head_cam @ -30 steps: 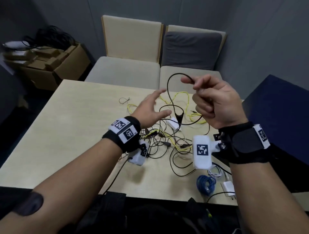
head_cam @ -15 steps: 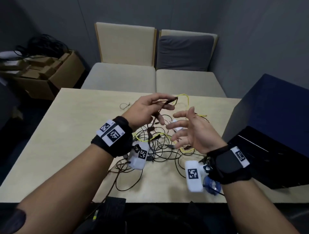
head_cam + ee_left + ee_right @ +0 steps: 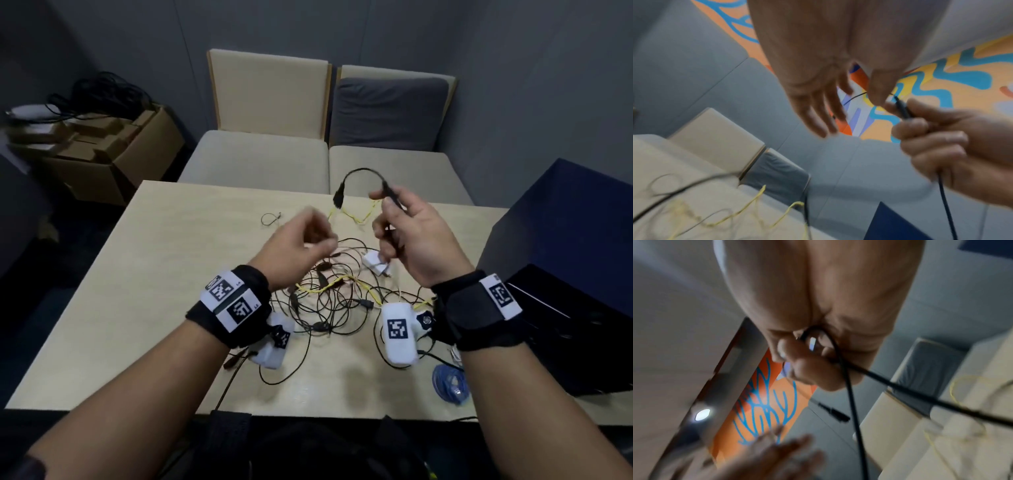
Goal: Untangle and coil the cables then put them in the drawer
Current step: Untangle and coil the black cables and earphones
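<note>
My right hand [image 3: 390, 212] is raised above the table and grips a black cable [image 3: 363, 170]. The cable arches up from my fingers and ends in a hanging plug. The wrist views show the same cable [image 3: 904, 112] [image 3: 849, 394] running through my curled right fingers [image 3: 803, 363]. My left hand [image 3: 322, 236] hovers just left of it, blurred, its fingers [image 3: 818, 113] loosely extended and holding nothing. Below both hands lies a tangle of thin black and yellow cables [image 3: 329, 294] on the wooden table [image 3: 171, 274].
A white charger [image 3: 375, 265] lies in the tangle. A blue coiled cable [image 3: 448, 380] lies near the table's right front edge. A dark blue cabinet [image 3: 565, 240] stands on the right. Two chairs [image 3: 257, 161] are behind the table, and a cardboard box [image 3: 113, 150] is far left.
Half a second ago my left hand held the black cable and my right hand was open. Now my right hand grips it and has lifted it, and my left hand has let go.
</note>
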